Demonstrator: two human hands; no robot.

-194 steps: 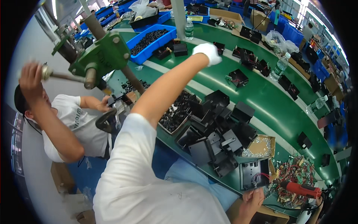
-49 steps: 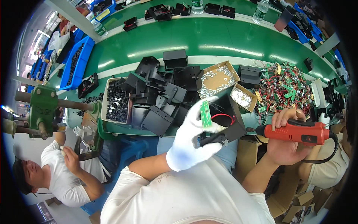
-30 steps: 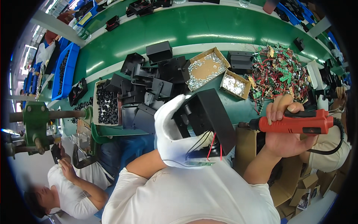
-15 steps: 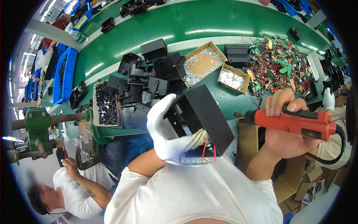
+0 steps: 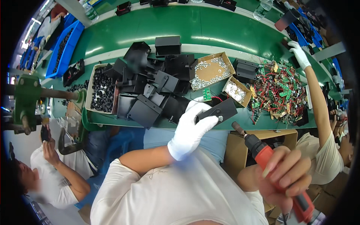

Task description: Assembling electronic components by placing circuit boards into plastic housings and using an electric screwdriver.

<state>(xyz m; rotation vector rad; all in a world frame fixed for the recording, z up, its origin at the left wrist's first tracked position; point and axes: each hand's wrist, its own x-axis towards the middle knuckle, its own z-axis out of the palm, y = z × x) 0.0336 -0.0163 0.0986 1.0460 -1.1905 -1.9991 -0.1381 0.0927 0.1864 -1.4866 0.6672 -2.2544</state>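
My left hand (image 5: 187, 131), in a white glove, grips a black box-shaped housing (image 5: 228, 110) above the table's near edge. One narrow face of it is turned up, with a round dark fitting on it. A small silver nut (image 5: 220, 119) shows at my thumb tip. Beyond the housing, a small green circuit board (image 5: 207, 94) sits by red wires. My bare right hand (image 5: 283, 176) is wrapped around a red electric screwdriver (image 5: 265, 154). Its metal socket tip (image 5: 237, 127) points up and left, close to the housing but apart from it.
Black housings (image 5: 165, 82) are heaped left of centre, beside a box of black knobs (image 5: 103, 90). Cardboard trays hold nuts (image 5: 210, 71) and small pale parts (image 5: 236, 90). Wired circuit boards (image 5: 279, 92) pile up right. A green press (image 5: 28, 97) stands left; co-workers sit both sides.
The housing has turned in my left hand and moved down toward the table. My right hand has lowered the screwdriver and tilted it. A co-worker's gloved hand now reaches across at far right.
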